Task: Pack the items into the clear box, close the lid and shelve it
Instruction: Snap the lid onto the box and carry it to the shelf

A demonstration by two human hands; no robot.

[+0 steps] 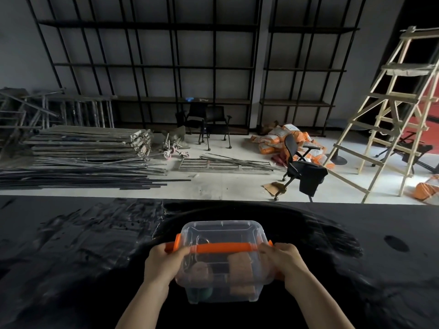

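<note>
A clear plastic box [223, 236] with a clear lid on top sits on the black table [71, 245], near its front middle. An orange handle [223, 247] lies across the lid, with orange latches at both sides. Through the plastic I see a brown block [240, 263], a pinkish round item [198, 269] and a dark green item [200, 293]. My left hand [164, 262] grips the box's left side at the latch. My right hand [283, 260] grips the right side at the other latch.
Past the table's far edge is a pale floor with stacked metal poles [83, 148], black chairs [301, 167], orange sacks [285, 138] and a wooden ladder [392, 110]. Black open shelving [180, 67] lines the far wall.
</note>
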